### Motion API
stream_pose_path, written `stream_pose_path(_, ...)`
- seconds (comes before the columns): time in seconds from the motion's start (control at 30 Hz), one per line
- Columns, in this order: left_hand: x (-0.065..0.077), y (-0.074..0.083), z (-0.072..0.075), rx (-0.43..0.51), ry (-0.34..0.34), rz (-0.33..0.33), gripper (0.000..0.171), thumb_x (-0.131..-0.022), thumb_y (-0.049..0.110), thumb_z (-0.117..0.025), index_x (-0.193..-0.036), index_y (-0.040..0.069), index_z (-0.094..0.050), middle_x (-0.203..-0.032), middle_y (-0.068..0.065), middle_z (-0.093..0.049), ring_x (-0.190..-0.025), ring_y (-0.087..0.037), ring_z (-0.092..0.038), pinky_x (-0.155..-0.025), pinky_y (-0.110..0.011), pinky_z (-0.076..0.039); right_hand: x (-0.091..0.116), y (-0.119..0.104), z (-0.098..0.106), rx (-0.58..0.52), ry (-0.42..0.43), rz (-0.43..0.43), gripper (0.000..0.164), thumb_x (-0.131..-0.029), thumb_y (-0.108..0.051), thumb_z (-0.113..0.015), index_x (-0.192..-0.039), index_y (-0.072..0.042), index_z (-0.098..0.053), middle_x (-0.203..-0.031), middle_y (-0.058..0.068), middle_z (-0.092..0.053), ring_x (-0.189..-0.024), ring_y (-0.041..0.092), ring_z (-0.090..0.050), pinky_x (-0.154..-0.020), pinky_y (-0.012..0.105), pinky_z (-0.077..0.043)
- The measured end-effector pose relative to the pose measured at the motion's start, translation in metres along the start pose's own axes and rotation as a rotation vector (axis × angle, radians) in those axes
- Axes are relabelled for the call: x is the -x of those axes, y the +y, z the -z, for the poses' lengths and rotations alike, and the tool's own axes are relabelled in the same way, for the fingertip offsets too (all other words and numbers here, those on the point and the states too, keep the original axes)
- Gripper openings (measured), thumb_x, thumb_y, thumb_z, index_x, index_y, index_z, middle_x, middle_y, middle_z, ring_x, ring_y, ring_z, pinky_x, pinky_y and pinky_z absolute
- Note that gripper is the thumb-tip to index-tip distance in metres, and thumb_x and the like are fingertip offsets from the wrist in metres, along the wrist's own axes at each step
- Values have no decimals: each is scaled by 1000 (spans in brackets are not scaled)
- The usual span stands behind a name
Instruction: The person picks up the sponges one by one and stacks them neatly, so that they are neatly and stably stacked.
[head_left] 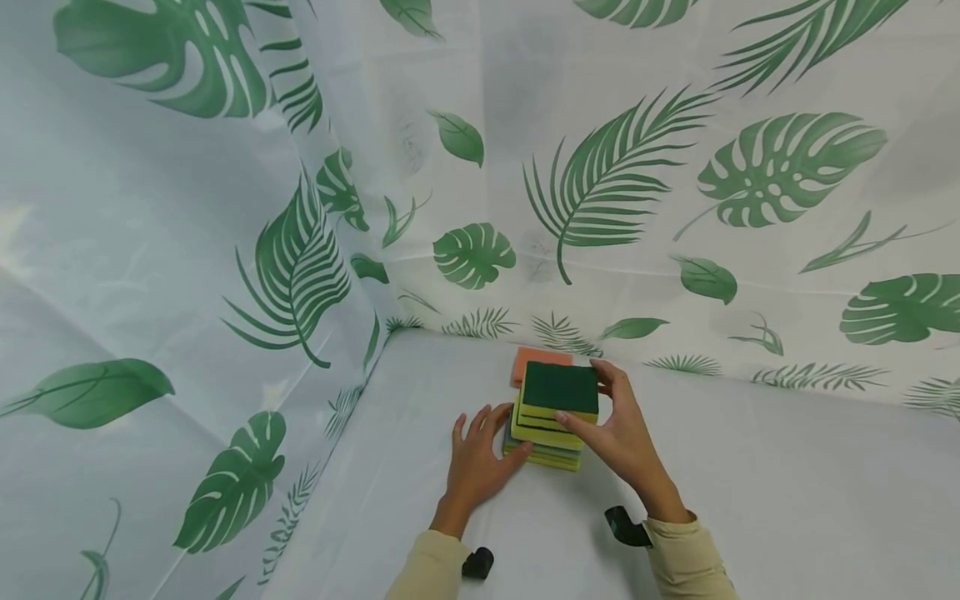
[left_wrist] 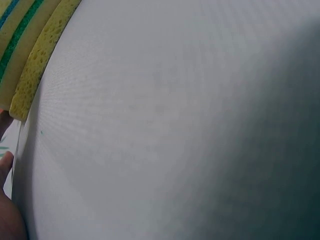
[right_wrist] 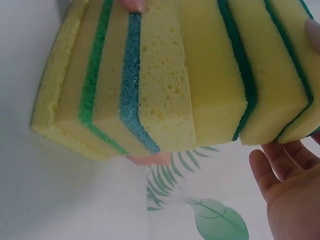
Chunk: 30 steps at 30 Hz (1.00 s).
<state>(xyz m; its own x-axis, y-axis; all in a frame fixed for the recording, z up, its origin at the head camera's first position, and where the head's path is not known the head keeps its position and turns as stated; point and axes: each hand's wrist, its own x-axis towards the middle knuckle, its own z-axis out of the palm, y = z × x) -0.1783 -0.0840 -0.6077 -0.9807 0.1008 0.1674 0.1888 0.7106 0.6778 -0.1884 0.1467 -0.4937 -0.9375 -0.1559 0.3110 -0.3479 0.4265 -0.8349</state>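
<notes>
The sponge stack [head_left: 551,417] hides most of the orange sponge [head_left: 538,360] behind it.

Porous foam sponges [head_left: 553,412] (rough green scouring faces)

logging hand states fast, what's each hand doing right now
Left hand: open, fingers straight, touching the base of the sponge stack.
Right hand: gripping the top sponge by its sides.

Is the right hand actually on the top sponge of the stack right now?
Touching. The head view shows the right hand with thumb and fingers pinching the top sponge at both edges.
</notes>
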Motion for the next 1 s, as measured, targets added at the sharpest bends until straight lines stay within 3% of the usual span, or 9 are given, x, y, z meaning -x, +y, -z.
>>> stream_pose_path(0.23,-2,1,0,-3,1,5,78,-98,73,-59,-159,28,-48,-156,6,-58,-155,-26,-37,-129,-58,-6,-1,1,2,-42,18,52,83,-94,-11,-83,-160,1,-33,-159,23,-41,-144,43,-42,-116,65,-35)
stream_pose_path(0.33,-2,1,0,4,4,7,77,-98,73,-60,-159,28,-48,-156,7,-58,-155,-26,-38,-129,-58,-6,-3,3,3,-52,37,72,68,-103,-10,-70,-160,0,-34,-161,20,-41,-147,38,-40,-121,45,-34)
stream_pose_path(0.43,-2,1,0,12,12,5,77,-97,72,-61,-159,28,-48,-155,6,-59,-154,-26,-38,-129,-58,-7,-5,6,6,-86,52,70,56,-110,-12,-57,-160,-3,-35,-162,17,-41,-148,35,-39,-117,26,-31)
stream_pose_path(0.53,-2,1,0,11,17,3,76,-97,71,-61,-159,28,-49,-155,6,-59,-154,-27,-39,-129,-59,-7,-6,8,10,-113,59,56,50,-115,-15,-48,-161,-3,-34,-162,17,-40,-150,35,-38,-113,16,-30)
stream_pose_path(0.9,-1,-1,-2,11,23,-11,76,-98,71,-61,-158,28,-49,-155,7,-59,-153,-27,-40,-129,-59,-8,-17,23,34,-45,85,9,50,-119,-27,-34,-162,0,-35,-163,24,-38,-150,43,-37,-109,9,-29)
stream_pose_path(1.0,-1,-2,-2,9,22,-10,76,-98,71,-62,-158,28,-49,-155,7,-59,-154,-27,-39,-129,-59,-7,-19,28,39,-32,81,-12,52,-119,-30,-32,-163,0,-34,-164,25,-36,-150,45,-36,-120,26,-32)
